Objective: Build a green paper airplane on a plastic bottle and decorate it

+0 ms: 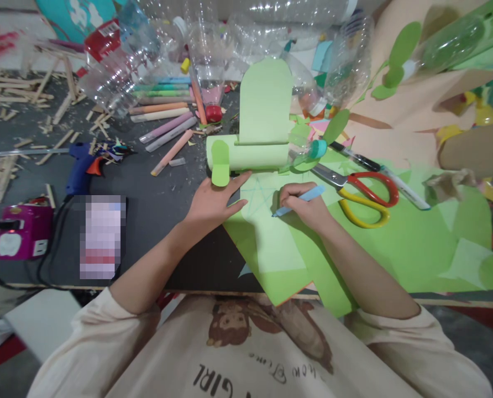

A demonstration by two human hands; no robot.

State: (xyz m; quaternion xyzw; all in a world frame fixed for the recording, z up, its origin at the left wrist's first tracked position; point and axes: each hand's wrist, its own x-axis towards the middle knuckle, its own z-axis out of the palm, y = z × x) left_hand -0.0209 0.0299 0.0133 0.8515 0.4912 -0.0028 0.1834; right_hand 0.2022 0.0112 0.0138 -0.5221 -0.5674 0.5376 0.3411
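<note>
My right hand [307, 205] grips a light blue marker [313, 193], its tip resting on a pale green paper sheet [277, 251]. Thin blue lines of a star [258, 194] show on that sheet, between my hands. My left hand [213, 203] lies with fingers spread at the sheet's left edge, holding nothing. Just beyond its fingertips lies a tube wrapped in pale green paper [257, 157], with a rounded flap [266, 99] standing up behind and a small green leaf shape [220, 163] on its left end. Red-and-yellow scissors [373, 188] lie right of my right hand.
Bright green paper [420, 249] spreads over the right side. Leftward are a blue glue gun [79, 166], a magenta box [25, 232], a phone [101, 237] and scattered wooden sticks [14, 91]. Several markers [167, 130] and clear plastic bottles [207, 61] lie at the back.
</note>
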